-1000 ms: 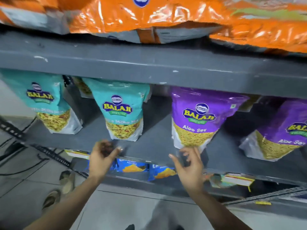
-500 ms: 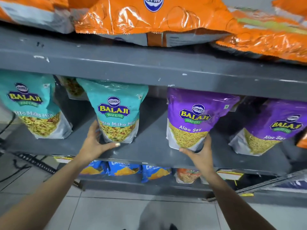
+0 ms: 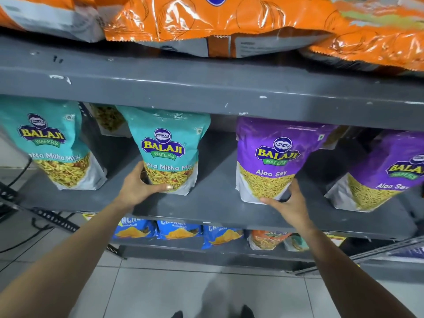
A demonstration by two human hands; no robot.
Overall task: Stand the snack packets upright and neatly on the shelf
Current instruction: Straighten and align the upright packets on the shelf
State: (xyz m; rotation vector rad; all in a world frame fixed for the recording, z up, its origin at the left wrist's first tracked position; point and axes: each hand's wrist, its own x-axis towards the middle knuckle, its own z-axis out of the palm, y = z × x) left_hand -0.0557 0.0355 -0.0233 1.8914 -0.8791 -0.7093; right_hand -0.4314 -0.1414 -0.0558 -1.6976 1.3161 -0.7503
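A second ago both hands hovered open below the shelf edge, touching nothing. Now the left hand (image 3: 137, 187) cups the bottom left corner of the teal packet (image 3: 168, 150), thumb across its front, and the right hand (image 3: 288, 200) grips the bottom right corner of the purple packet (image 3: 273, 159).

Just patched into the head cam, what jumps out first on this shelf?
Two hands on the middle shelf: the left hand grips the base of a teal Khatta Mitha Mix packet, the right hand the base of a purple Aloo Sev packet. Glossy orange packets lie flat on the shelf above.
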